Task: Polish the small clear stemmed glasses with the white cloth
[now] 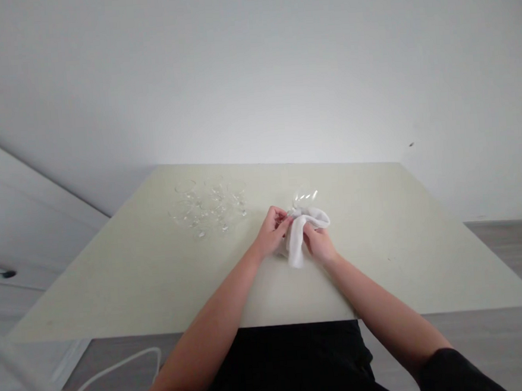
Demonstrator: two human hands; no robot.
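My left hand [271,229] and my right hand [318,242] meet over the middle of a pale table [381,258]. Between them is a white cloth [300,234], bunched against a clear wine glass [304,197] whose bowl shows just beyond the cloth. The left hand's fingers are curled, pinching at the glass near the cloth's edge. The right hand is closed on the cloth, which hangs down toward the table. The lower part of the glass is hidden by the cloth and fingers.
Several clear stemmed glasses [208,206] stand grouped at the table's far left. A white wall rises behind. White drawers [6,261] stand to the left, and a white cable [116,366] lies on the grey floor below.
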